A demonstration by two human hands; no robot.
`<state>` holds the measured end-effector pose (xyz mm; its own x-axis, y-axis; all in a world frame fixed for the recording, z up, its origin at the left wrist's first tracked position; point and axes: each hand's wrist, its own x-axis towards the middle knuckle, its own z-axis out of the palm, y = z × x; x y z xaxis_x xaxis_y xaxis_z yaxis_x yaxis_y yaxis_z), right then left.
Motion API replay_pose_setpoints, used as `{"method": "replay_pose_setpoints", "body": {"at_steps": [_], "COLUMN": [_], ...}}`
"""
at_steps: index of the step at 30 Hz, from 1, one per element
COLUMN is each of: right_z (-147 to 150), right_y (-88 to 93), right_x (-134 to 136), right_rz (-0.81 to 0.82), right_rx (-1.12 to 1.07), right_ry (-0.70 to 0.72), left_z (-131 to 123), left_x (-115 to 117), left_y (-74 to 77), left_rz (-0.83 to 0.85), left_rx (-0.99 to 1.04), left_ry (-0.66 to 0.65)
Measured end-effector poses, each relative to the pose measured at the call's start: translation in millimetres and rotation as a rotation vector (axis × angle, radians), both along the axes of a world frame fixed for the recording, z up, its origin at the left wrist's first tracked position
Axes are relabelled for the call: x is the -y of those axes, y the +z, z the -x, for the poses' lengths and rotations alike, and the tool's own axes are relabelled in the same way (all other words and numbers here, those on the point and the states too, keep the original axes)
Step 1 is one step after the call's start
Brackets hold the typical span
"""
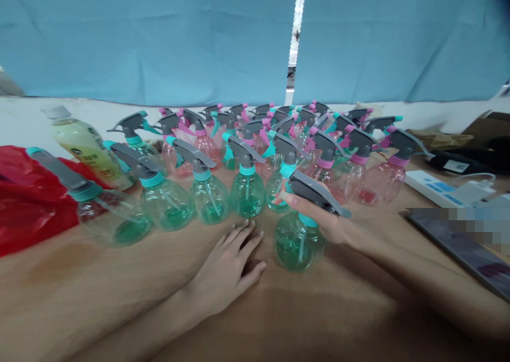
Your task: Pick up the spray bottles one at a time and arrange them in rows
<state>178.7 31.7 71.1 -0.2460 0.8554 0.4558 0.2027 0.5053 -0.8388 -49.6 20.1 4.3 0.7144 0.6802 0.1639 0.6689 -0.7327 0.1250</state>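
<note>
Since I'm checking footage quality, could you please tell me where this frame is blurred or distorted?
In the head view, the leftmost spray bottle is smeared by wide-angle stretch; in the head view, a pixelated patch masks the right edge; in the head view, the green spray bottle in the right hand is sharpest.

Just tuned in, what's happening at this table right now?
The person's right hand grips a green spray bottle around its neck, just under the grey trigger head. The bottle is upright, in front of the others. The left hand lies flat on the table beside it and holds nothing. Behind them stand rows of green and pink spray bottles, and a red bag lies at the left.
</note>
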Motion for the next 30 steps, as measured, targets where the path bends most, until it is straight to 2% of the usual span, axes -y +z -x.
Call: {"method": "replay_pose_setpoints", "body": {"at_steps": [23,30], "right_z": [2.3,1.6], "right_y": [-9.9,-7.8], "right_x": [0.2,1.2], "right_rz": [0.01,0.001], "right_rx": [-0.089,-0.092], "right_ry": [0.008,0.028], "left_z": [-0.8,-0.5], "left_x": [0.1,-0.4], "left_y": [1.5,1.3], "left_rz": [0.005,0.0], "left_rx": [-0.024,-0.02], "left_ry": [-0.003,-0.002]}}
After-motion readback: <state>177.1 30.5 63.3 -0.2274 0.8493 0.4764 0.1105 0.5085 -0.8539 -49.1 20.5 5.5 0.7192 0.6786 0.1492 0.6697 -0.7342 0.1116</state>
